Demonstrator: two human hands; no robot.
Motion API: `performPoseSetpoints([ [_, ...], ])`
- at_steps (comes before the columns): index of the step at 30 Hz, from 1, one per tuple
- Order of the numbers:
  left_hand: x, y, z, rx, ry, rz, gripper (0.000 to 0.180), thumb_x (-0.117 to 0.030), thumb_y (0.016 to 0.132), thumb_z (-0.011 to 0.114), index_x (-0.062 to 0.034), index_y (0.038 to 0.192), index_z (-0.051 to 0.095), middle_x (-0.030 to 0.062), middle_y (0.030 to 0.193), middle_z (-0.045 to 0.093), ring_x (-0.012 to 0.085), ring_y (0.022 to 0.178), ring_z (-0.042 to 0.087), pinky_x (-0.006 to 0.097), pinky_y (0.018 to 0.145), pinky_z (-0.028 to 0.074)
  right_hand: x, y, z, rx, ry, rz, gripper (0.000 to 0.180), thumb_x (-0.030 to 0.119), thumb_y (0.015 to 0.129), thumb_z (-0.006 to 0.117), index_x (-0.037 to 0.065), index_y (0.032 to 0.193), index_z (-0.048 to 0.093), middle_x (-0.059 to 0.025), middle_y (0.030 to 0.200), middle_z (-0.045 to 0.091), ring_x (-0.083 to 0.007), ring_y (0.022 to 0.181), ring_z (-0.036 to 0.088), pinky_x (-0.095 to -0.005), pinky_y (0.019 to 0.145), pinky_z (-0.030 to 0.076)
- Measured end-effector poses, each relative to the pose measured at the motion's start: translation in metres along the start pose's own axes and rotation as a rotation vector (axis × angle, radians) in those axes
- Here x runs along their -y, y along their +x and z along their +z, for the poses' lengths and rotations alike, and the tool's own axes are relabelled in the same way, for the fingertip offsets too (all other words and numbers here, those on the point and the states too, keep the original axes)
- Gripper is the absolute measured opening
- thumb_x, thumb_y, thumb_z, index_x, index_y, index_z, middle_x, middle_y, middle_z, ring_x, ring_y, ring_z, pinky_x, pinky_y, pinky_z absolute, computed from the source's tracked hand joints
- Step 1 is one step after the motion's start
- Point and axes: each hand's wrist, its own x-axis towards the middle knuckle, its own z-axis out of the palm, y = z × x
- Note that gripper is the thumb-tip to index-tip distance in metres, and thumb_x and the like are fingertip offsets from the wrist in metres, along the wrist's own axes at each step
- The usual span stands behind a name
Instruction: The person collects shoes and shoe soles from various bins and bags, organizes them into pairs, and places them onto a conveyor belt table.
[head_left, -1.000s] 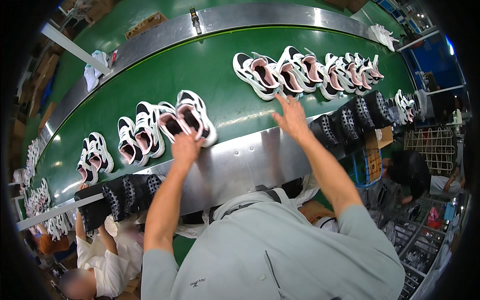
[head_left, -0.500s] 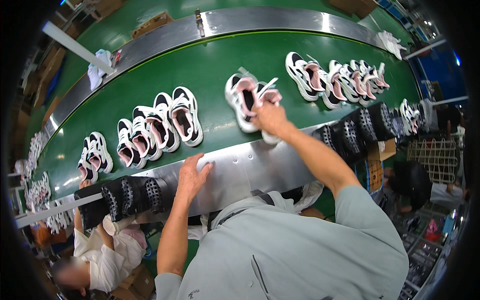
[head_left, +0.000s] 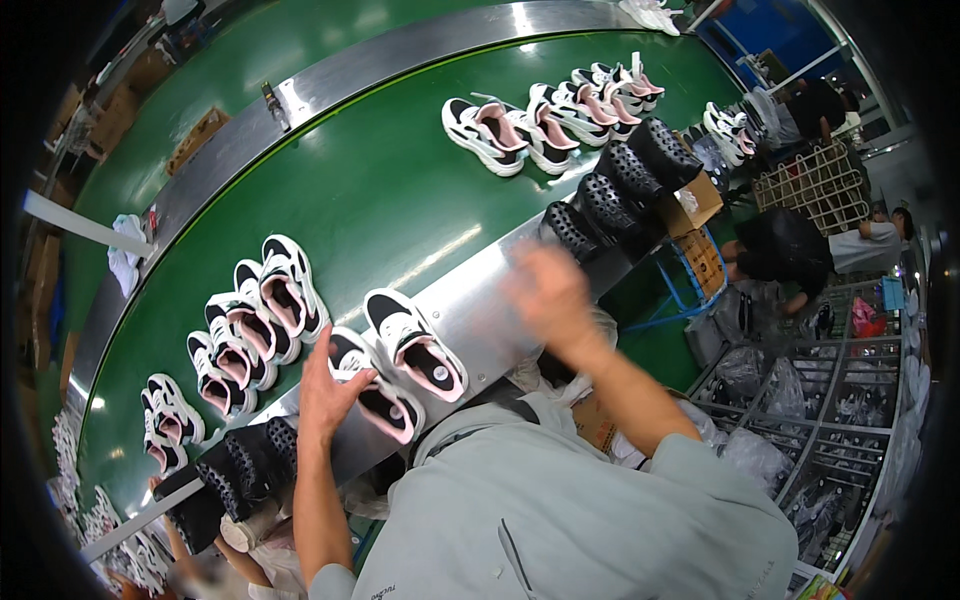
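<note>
Belt (head_left: 385, 215) of green borders a metal ledge (head_left: 480, 325), across whose edge lie two white-and-black sneakers (head_left: 399, 325), probably light, stiff-soled, soft-collared and best held at the heel, with the left hand (head_left: 330, 395), fingers spread, at the left one and the right hand (head_left: 547, 295) blurred, its finger state indiscernible.

Bare right hand (head_left: 548, 298) motion-blurred toward three o'clock, black-and-white pink-lined sneaker (head_left: 388, 407) partly behind bare left hand (head_left: 328, 392) at eight o'clock, grey cloth shirt (head_left: 590, 500) cropped at six
</note>
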Motion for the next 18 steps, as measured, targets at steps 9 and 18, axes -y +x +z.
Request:
performPoseSetpoints([
  [9,-0.046,0.038,0.085,0.059,0.548,0.212,0.033,-0.022,0.075,0.077,0.0001,0.095,0.063,0.0195,0.085,0.068,0.0389,0.087,0.065,0.050,0.079,0.047,-0.218,0.000,-0.052,0.234,-0.532,0.825,0.065,0.061,0.090,0.060,0.003,0.120,0.060,-0.0222,0.112,0.061,-0.0409,0.109,0.061,-0.0522,0.087,0.052],
  [18,-0.046,0.067,0.073,0.103,-0.037,0.091,0.024,-0.019,0.082,0.073,0.0009,0.094,0.068,0.0237,0.085,0.069,0.0402,0.081,0.067,0.046,0.074,0.052,-0.088,0.017,-0.087,0.130,0.118,0.388,0.042,0.044,0.090,0.069,0.003,0.083,0.065,-0.0181,0.080,0.066,-0.0405,0.074,0.065,-0.0479,0.063,0.051],
])
